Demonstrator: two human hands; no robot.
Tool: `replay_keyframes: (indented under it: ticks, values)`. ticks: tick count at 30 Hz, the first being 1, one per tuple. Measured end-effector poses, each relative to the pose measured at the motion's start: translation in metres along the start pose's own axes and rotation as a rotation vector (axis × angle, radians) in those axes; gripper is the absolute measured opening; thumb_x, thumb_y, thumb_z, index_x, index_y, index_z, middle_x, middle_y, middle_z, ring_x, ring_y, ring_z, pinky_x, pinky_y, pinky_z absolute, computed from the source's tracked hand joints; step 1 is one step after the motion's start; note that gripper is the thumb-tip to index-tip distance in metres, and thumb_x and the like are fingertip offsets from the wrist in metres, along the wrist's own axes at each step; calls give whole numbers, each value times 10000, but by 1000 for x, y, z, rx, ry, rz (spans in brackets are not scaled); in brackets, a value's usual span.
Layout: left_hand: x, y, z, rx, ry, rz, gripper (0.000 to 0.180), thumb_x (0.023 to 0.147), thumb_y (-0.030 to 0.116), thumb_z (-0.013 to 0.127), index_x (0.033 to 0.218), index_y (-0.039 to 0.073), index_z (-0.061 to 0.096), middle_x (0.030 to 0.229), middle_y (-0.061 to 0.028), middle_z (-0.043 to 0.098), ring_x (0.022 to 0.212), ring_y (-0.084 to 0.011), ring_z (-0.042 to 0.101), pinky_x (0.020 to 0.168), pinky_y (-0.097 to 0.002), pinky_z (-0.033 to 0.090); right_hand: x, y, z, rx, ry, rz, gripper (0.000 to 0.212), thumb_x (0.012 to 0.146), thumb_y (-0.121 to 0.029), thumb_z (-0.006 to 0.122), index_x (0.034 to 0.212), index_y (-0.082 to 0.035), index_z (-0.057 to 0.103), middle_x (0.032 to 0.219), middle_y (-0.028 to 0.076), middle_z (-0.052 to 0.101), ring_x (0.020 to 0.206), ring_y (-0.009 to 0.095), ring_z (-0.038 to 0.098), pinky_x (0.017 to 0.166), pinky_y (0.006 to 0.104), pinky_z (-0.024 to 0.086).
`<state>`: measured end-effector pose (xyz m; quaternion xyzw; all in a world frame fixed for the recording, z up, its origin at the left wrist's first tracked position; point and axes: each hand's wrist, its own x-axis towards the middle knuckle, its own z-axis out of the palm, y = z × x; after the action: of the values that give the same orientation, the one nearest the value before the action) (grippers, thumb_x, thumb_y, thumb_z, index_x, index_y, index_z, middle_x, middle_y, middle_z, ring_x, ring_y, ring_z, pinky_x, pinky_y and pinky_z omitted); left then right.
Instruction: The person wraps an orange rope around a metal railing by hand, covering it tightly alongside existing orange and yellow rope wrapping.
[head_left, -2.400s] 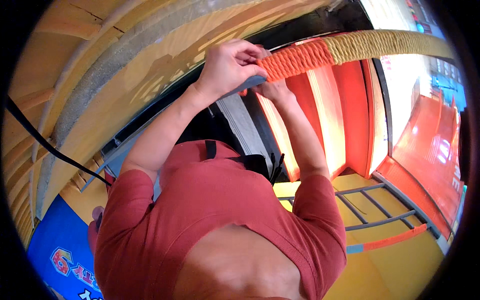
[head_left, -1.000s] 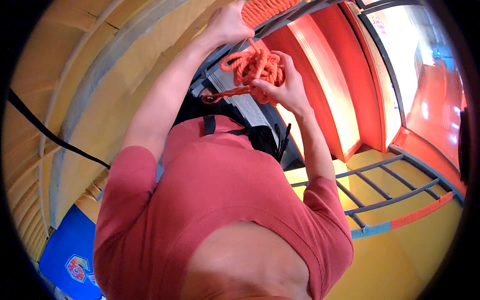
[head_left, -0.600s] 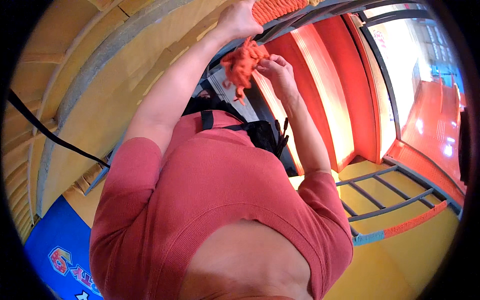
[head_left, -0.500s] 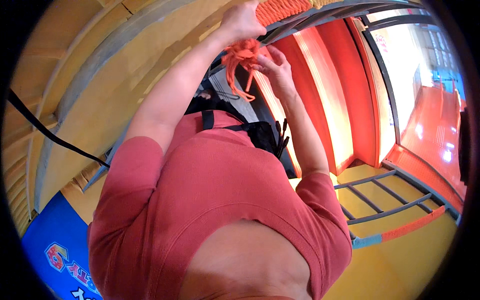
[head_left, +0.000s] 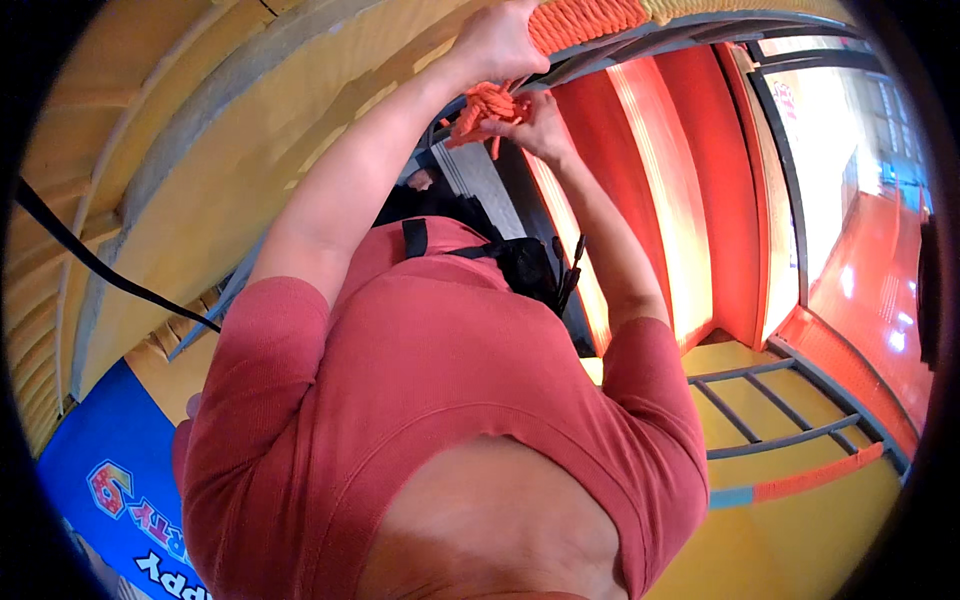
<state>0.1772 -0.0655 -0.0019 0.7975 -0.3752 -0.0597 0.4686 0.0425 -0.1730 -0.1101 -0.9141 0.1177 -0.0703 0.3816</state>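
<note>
Along the top edge runs a curved rail wound with orange rope [head_left: 590,22], turning yellow farther right. My left hand [head_left: 500,42] is closed around this rail at the left end of the orange winding; its fingertips are partly hidden. Just below hangs a tangled bundle of loose orange rope [head_left: 488,103]. My right hand [head_left: 541,128] has its fingers closed on the right side of that bundle, close beneath the rail.
Red steps [head_left: 640,150] rise behind my right arm. A grey ladder-like frame [head_left: 770,410] with a rope-wrapped bar stands at lower right. Yellow curved panels [head_left: 240,150] flank my left arm, crossed by a black strap [head_left: 100,265]. A black pouch [head_left: 530,270] sits at my waist.
My right hand has moved up and slightly left, its fingers drawing in on the rope bundle. The hanging strands are gathered higher. My left hand stays on the rail.
</note>
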Motion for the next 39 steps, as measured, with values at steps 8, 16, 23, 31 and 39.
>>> replay_keyframes:
  ticks: [8, 16, 23, 31, 39]
  values:
    - [-1, 8, -1, 70, -24, -27, 463, 613, 194, 753, 1032, 46, 623, 843, -165, 691, 789, -297, 685, 733, -380, 536, -11, 2, 11, 88, 74, -68, 379, 809, -179, 701, 1107, -10, 537, 893, 170, 626, 803, 261, 634, 725, 358, 520]
    - [-8, 10, -12, -32, 65, -14, 495, 617, 132, 718, 1081, -2, 611, 947, -241, 670, 900, -335, 671, 800, -403, 538, -90, 66, -11, -44, 217, 67, 263, 805, -107, 641, 1041, -70, 530, 738, 142, 589, 673, 207, 630, 582, 345, 499]
    - [-2, 19, -11, -21, 18, -32, 443, 595, 150, 771, 990, 16, 622, 899, -216, 683, 867, -323, 679, 771, -380, 532, -175, 148, -20, 440, 312, 307, 287, 818, 76, 470, 1030, -74, 592, 867, 42, 656, 720, 171, 632, 616, 281, 503]
    - [-1, 19, -9, -28, 6, -72, 443, 580, 133, 773, 985, 32, 625, 893, -199, 691, 865, -321, 686, 763, -385, 540, -219, 154, -24, -485, -5, 567, 363, 774, -186, 667, 1125, -170, 575, 995, 172, 661, 916, 395, 636, 707, 491, 513]
    - [-8, 23, -17, -41, 13, -94, 437, 582, 119, 767, 984, 25, 623, 881, -191, 694, 848, -301, 690, 751, -377, 542, -401, 202, -67, -311, 169, 1145, 351, 822, -131, 632, 1135, 28, 637, 915, 208, 694, 832, 289, 681, 739, 389, 532]
